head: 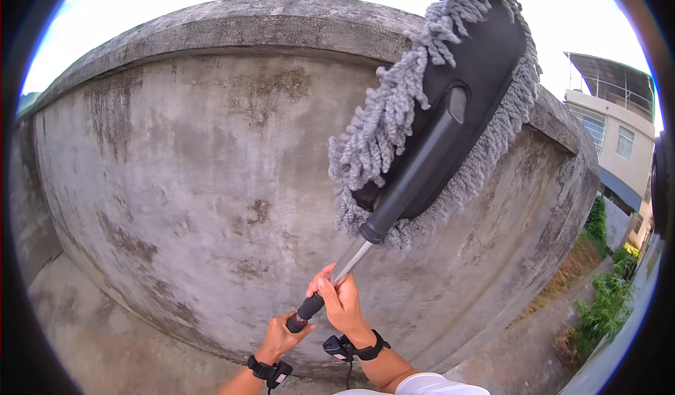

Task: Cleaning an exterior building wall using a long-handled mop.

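Note:
A duster with a grey chenille mop head (393, 99) on a black backing (474, 62) rises in front of me, tilted up to the right. Its black socket (419, 168) runs down into a bare metal pole (350, 260). Around that pole, just above the dark foam grip (310, 306), my right hand (340, 300) is closed. My left hand (285, 334) holds the lower end of the handle, near a red ring. Both wrists wear black straps with small devices. The mop head hides part of the wall's top edge.
A stained concrete wall (211, 157) with an overhanging ledge (253, 31) curves across the view. Concrete floor (95, 321) lies at its foot on the left. To the right are green shrubs (606, 305), a path and a pale building (617, 115).

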The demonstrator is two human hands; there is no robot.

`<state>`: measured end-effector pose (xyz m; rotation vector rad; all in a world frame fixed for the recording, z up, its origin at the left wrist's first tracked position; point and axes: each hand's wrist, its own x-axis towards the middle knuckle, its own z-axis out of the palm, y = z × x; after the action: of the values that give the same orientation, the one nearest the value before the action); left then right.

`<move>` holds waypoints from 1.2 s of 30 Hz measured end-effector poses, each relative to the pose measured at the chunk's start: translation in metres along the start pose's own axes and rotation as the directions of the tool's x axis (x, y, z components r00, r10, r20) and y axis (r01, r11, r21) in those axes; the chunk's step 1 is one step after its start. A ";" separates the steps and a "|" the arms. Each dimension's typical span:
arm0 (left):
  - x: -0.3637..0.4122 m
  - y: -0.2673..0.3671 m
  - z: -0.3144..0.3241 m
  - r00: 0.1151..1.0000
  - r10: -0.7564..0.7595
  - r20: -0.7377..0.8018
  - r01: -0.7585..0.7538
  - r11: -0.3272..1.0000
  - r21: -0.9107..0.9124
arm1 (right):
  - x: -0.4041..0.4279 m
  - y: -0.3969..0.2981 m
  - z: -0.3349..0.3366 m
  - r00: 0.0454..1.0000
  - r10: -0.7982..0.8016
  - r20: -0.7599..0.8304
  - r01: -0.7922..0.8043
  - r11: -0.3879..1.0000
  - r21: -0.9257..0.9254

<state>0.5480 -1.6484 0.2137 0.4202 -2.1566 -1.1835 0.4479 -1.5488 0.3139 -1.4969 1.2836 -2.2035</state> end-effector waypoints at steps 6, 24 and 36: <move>-0.015 -0.023 -0.013 0.981 -0.185 -0.065 0.170 0.966 -0.194 | 0.003 0.011 0.037 0.986 0.120 0.111 -0.124 0.992 0.025; -0.001 0.008 0.032 0.995 -0.040 0.087 0.036 0.998 0.044 | -0.014 -0.013 -0.047 0.973 -0.020 -0.230 0.055 0.988 0.148; -0.029 -0.037 0.006 0.987 -0.163 -0.008 0.160 0.974 -0.158 | -0.006 0.002 0.008 0.998 0.055 0.032 -0.058 0.993 0.099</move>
<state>0.5649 -1.6491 0.1695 0.5441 -2.0242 -1.4215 0.4569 -1.5509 0.3099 -1.4325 1.1736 -2.1678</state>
